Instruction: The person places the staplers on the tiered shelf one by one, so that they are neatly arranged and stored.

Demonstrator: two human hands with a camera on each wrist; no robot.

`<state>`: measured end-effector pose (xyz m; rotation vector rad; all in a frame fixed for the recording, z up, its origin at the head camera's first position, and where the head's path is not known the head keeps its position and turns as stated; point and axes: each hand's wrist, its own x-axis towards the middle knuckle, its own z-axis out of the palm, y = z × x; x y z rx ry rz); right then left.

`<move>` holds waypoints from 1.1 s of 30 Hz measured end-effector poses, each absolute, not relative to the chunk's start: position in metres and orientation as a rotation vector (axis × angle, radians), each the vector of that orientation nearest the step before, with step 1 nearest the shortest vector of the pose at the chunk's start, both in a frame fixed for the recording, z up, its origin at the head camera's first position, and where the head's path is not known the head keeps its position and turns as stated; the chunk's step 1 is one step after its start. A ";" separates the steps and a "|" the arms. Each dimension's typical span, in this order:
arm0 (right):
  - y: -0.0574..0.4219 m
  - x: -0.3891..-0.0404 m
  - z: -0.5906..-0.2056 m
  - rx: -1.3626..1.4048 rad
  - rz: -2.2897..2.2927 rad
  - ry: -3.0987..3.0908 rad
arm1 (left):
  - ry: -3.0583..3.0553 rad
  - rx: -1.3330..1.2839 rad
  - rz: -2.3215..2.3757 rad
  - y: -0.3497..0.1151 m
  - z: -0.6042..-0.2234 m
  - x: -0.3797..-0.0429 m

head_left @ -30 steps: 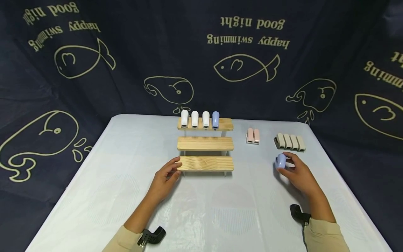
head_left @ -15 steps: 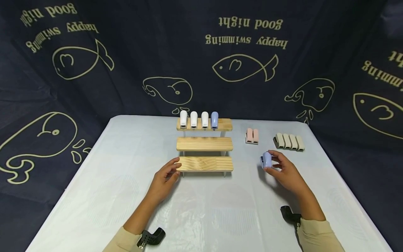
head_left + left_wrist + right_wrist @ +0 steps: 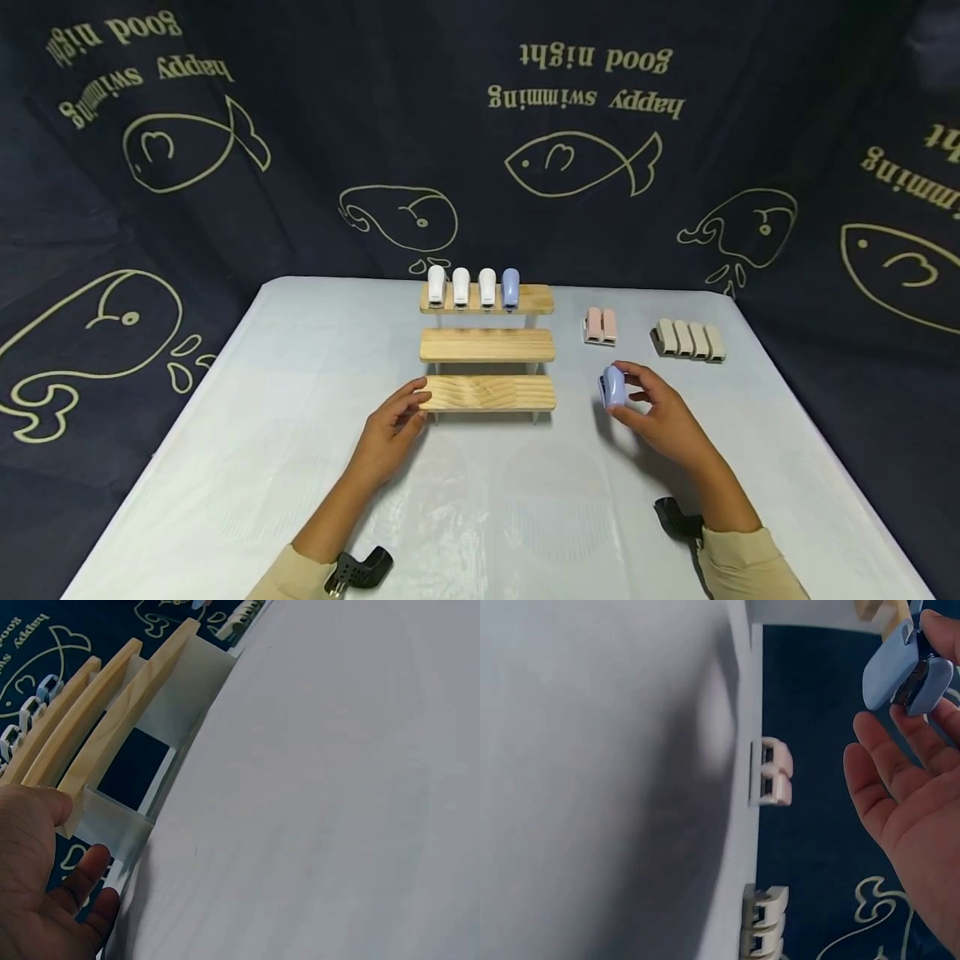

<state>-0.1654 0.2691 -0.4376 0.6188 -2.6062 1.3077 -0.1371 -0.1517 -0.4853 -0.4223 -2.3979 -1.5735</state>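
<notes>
My right hand (image 3: 663,421) pinches a small blue stapler (image 3: 615,388) between thumb and fingers, held over the table right of a three-tier wooden display stand (image 3: 486,393). In the right wrist view that blue stapler (image 3: 891,669) is gripped near the fingertips, while the lower fingers lie free of it. My left hand (image 3: 386,437) touches the left end of the stand's lowest shelf, fingers relaxed. The left wrist view shows one digit against the shelf (image 3: 112,727) end and other fingers spread beside the clear side support. Three white staplers (image 3: 461,287) and one blue stapler (image 3: 511,288) line the top shelf.
Two pink staplers (image 3: 600,325) stand side by side to the right of the stand. Farther right is a row of several beige staplers (image 3: 690,340). A white cloth covers the table (image 3: 315,333), with a dark printed curtain (image 3: 300,225) behind its far edge.
My right hand has carried the blue stapler leftward, from below the beige row to near the stand's right side. The left hand has stayed at the lowest shelf.
</notes>
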 end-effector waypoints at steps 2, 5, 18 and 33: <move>0.266 -0.164 -0.433 0.624 1.273 -2.603 | -2.407 -0.415 -1.569 -0.149 -0.480 -0.136; 0.255 -0.157 -0.421 0.633 1.236 -2.595 | -2.417 -0.426 -1.570 -0.144 -0.464 -0.127; 0.230 -0.188 -0.397 0.787 1.188 -2.481 | -2.395 -0.451 -1.568 -0.143 -0.449 -0.121; 0.192 -0.229 -0.364 0.801 1.168 -2.479 | -2.384 -0.460 -1.555 -0.144 -0.448 -0.122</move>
